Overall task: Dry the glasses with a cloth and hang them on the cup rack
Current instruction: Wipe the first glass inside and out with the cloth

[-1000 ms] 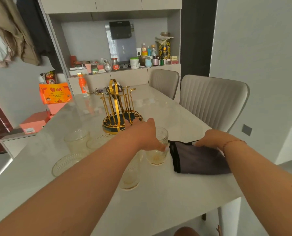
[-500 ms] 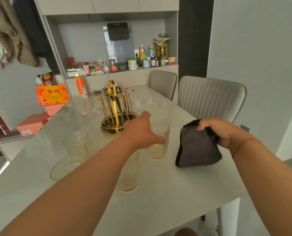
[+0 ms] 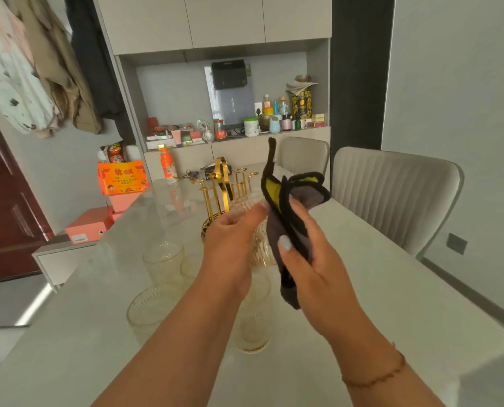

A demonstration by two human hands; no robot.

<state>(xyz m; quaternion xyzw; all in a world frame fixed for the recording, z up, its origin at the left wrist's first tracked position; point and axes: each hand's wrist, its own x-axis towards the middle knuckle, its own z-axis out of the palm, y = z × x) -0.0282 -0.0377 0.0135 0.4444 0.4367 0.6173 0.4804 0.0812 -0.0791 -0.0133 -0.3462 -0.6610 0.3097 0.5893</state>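
My left hand point(image 3: 230, 242) grips a ribbed clear glass point(image 3: 258, 239) and holds it tilted above the table, in front of the gold cup rack point(image 3: 223, 189). My right hand point(image 3: 306, 254) holds a grey cloth point(image 3: 289, 218) with black trim and a yellow inner side, pressed against the glass's right side. Several more clear glasses stand on the table below: one at the left point(image 3: 162, 259), a wider one point(image 3: 148, 306) nearer me, and one under my wrists point(image 3: 252, 333). The rack's pegs carry nothing.
The pale marble table point(image 3: 362, 289) runs away from me. Two grey chairs point(image 3: 391, 195) stand along its right side. An orange bottle point(image 3: 167, 164) and small items lie at the far end. Orange boxes point(image 3: 121, 180) sit to the left.
My left hand lifted the glass off the table. My right hand raised the cloth from the table and brought it against the glass; the cloth has partly unfolded.
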